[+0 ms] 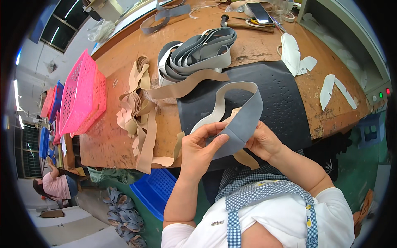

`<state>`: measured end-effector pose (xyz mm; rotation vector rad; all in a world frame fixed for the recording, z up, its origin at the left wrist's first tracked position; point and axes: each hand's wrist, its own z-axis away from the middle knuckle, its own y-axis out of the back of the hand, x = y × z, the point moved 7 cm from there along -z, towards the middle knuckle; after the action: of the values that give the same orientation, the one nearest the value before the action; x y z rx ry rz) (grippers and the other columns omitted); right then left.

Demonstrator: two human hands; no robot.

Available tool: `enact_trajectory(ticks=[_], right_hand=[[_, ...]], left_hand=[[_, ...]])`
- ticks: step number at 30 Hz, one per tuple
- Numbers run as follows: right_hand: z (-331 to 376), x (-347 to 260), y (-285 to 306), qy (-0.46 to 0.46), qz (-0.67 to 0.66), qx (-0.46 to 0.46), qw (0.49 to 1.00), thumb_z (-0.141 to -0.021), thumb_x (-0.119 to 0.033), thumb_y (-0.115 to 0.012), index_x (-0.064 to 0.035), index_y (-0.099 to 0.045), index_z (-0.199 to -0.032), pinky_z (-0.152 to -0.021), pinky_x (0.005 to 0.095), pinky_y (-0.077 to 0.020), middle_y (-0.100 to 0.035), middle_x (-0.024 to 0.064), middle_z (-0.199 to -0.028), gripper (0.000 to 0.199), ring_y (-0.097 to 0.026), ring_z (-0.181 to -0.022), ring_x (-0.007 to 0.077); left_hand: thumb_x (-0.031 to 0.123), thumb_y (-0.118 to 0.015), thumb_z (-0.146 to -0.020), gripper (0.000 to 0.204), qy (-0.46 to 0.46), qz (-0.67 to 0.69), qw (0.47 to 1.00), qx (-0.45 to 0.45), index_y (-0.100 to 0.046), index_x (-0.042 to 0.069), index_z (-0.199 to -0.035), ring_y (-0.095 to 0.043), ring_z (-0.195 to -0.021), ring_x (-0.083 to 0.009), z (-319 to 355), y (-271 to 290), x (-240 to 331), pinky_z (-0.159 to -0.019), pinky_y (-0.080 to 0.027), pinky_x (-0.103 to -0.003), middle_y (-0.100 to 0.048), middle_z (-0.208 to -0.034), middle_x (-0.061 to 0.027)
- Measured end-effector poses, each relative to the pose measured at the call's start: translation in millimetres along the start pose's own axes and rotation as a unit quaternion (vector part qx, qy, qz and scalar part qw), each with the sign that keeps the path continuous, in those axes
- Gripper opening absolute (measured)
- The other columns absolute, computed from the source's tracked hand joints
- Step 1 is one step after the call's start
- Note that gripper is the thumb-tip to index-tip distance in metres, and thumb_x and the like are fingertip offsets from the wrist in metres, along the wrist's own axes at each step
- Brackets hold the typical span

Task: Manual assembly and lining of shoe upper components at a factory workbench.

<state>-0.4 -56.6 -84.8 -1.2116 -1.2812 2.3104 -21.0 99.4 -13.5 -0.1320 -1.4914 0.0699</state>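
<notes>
A grey-blue strip [240,130] with a pale underside, like leather or fabric, loops up between my hands above a black mat. Its near end is pinched between the thumb and fingers of my left hand [202,142]. My right hand [262,140] grips the strip's right side, its fingertips partly behind it. A tan strip [247,159] pokes out below the grey-blue one, and a small tan bit shows behind it; whether they are one piece is hidden. Left of my hands lies a tangled pile of tan strips [138,103], with one long tan strip [186,84] reaching across toward the mat.
Coiled grey strips [198,53] lie beyond the black mat [277,95]. A pink basket [84,99] stands at the left edge of the table. White pattern pieces [291,49], a hammer [248,27] and a phone [259,13] lie far right. A grey metal machine housing [351,37] borders the right.
</notes>
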Motion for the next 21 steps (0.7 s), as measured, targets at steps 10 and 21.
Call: enact_trajectory(ticks=[10, 21], right_hand=[[-0.6, -0.6, -2.8, 0.007, -0.003, 0.001, 1.000, -0.093, -0.010, -0.068, -0.0071, -0.064, -0.118, -0.085, 0.0294, -0.0586, -0.070, 0.0043, -0.109, 0.025, -0.069, -0.096, 0.0132], [-0.5, -1.7, -3.3, 0.008, -0.005, 0.011, 1.000, -0.092, -0.010, -0.068, -0.0076, -0.065, -0.114, -0.083, 0.0281, -0.0584, -0.070, 0.0031, -0.106, 0.022, -0.069, -0.093, 0.0120]], left_hand=[[0.001, -0.074, -0.087, 0.031, 0.000, 0.001, 1.000, 0.001, -0.068, -0.006, -0.117, -0.065, -0.099, -0.0146, 0.1, 0.4, 0.9, -0.090, -0.052, -0.029, -0.071, -0.109, -0.0101], [0.001, -0.075, -0.087, 0.032, -0.004, -0.006, 1.000, -0.001, -0.069, -0.005, -0.117, -0.064, -0.098, -0.0136, 0.0, 0.3, 0.8, -0.089, -0.052, -0.028, -0.071, -0.107, -0.0091]])
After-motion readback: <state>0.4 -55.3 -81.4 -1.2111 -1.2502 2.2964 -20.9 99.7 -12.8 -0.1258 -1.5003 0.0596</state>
